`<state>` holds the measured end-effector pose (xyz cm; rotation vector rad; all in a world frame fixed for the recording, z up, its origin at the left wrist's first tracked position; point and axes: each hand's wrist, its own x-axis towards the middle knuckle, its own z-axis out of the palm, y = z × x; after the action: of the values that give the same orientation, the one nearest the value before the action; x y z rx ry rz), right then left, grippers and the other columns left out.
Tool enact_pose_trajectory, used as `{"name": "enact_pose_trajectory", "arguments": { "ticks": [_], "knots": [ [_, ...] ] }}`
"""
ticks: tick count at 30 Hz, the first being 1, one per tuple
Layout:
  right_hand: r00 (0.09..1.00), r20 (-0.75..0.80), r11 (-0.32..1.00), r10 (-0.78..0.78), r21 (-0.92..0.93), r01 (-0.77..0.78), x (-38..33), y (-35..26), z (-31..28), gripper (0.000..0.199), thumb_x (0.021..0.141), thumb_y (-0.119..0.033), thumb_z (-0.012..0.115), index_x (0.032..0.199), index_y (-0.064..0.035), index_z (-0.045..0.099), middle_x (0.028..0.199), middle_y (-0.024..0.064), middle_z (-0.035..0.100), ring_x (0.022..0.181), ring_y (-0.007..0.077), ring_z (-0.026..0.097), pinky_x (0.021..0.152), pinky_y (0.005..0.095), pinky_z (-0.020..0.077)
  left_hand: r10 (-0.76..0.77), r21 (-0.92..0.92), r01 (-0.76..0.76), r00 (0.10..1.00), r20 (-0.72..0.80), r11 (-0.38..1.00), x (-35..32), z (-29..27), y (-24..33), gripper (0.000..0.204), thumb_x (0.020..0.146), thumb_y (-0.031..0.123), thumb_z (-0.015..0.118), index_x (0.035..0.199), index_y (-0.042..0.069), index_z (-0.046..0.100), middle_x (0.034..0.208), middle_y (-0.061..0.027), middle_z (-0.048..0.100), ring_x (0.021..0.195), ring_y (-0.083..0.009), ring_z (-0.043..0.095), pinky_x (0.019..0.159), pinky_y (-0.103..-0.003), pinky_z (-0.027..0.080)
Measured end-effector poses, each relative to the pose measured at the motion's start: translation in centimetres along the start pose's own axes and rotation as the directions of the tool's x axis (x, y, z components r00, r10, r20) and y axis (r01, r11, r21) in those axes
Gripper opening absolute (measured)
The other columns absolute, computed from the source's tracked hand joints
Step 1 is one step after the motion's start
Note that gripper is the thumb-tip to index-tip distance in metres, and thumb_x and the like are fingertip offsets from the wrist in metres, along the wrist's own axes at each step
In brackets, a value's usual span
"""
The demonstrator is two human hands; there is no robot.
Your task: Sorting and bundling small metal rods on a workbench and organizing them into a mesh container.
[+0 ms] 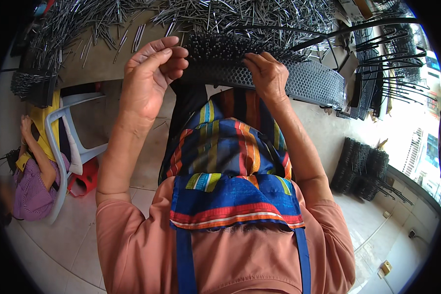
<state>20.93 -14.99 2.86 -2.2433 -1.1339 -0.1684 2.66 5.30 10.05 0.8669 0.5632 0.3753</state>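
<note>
Your left hand (154, 66) pinches thin metal pins while your right hand (267, 73) grips the perforated strip (308, 83); loosen it and the seated pins (220, 46) could spill.

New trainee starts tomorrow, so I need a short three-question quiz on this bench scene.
1. True or false: the right hand rests on the black perforated strip.
2. What lies scattered across the table behind the strip?
A. thin metal pins
B. wooden blocks
C. coiled rope
3. Fill in: the left hand is raised with its fingertips pinched together at the strip's ____ end.

Key: 1 true; 2 A; 3 left.
</note>
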Motion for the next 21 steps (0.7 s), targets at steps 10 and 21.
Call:
{"name": "enact_pose_trajectory", "arguments": {
  "ticks": [10, 21],
  "knots": [
    [0.998, -0.05, 0.999, 0.027, -0.036, -0.029, -1.0, 1.0, 0.4, 0.016, 0.086, -0.015, 0.068, 0.1, -0.0102, 0.072, 0.076, 0.0094, 0.06, 0.065, 0.0292, 0.063, 0.056, 0.0375, 0.0478, -0.029, -0.04, 0.029, 1.0, -0.004, 0.999, 0.1, -0.9, -0.9, 0.022, 0.092, 0.004, 0.053, 0.111, 0.0, 0.064, 0.096, -0.0127, 0.071, 0.079, -0.0174, 0.069, 0.068, -0.026, 0.054],
    [0.998, 0.02, 0.984, -0.067, -0.162, 0.07, -1.1, 1.0, 0.6, 0.035, 0.085, -0.012, 0.067, 0.12, -0.0085, 0.062, 0.078, 0.0095, 0.057, 0.063, 0.0304, 0.062, 0.055, 0.04, 0.0476, 0.024, 0.049, -0.024, 1.0, -0.016, 0.999, 2.6, -0.2, 0.8, 0.022, 0.091, 0.004, 0.055, 0.111, 0.0, 0.063, 0.095, -0.0121, 0.07, 0.077, -0.0169, 0.068, 0.067, -0.026, 0.054]
  ]
}}
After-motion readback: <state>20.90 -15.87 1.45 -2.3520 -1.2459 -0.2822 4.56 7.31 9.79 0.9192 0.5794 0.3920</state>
